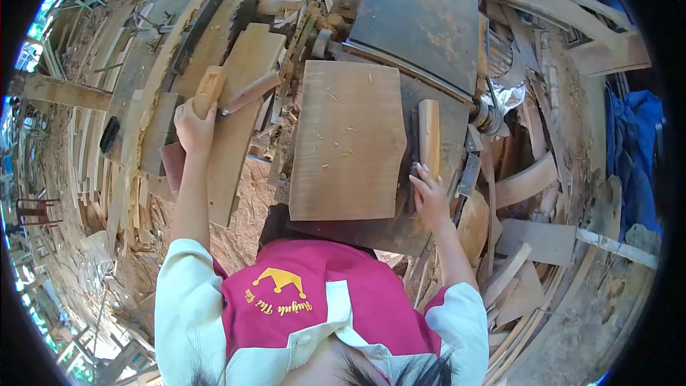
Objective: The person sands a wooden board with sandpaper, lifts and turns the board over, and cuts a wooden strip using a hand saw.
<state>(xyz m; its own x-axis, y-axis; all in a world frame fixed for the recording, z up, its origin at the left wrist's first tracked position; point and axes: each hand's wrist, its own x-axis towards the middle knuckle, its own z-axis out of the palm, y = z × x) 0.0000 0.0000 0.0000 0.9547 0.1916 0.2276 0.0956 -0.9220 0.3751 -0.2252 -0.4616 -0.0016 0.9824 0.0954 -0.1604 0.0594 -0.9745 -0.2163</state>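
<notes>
My left hand (194,129) is wrapped round the near end of a small wooden block with a notch in its top (210,87), which looks like a hand plane. Just right of it lies a tool with a brown rounded handle (251,93), on a long plank (246,129). A reddish-brown sheet (172,166) is beside my left wrist. On the right, the fingers of my right hand (431,196) close on the near end of a narrow wooden block (429,131). Between my hands a wide flat board (346,146), sprinkled with shavings, lies on the metal machine table (450,121).
Beyond the board is a raised metal plate (418,21), with a cylindrical machine part (489,120) at its right. A saw blade (246,14) and a dark metal bar (199,28) lie back left. Offcuts (529,182) and a blue cloth (636,150) are on the right.
</notes>
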